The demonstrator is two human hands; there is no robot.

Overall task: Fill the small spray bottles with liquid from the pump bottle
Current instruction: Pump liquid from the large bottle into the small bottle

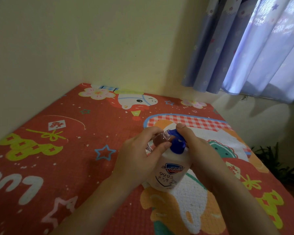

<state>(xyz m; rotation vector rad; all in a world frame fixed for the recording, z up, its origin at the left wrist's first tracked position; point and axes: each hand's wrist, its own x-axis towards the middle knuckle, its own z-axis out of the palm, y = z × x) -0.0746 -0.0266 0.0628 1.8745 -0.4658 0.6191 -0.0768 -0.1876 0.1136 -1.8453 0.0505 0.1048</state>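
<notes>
A white pump bottle (169,172) with a blue pump head (176,143) and a blue-and-red label stands upright on the red patterned mat (71,150). My left hand (139,156) grips a small clear spray bottle (161,139), tilted with its mouth against the pump's nozzle. My right hand (197,150) wraps the pump bottle's right side, with its thumb on top of the blue pump head. The small bottle's lower part is hidden by my fingers, and its contents cannot be made out.
The mat covers a table set into a corner of pale yellow walls. Blue curtains (253,48) hang at the upper right. Beyond the table's right edge a dark green plant (275,160) stands low down.
</notes>
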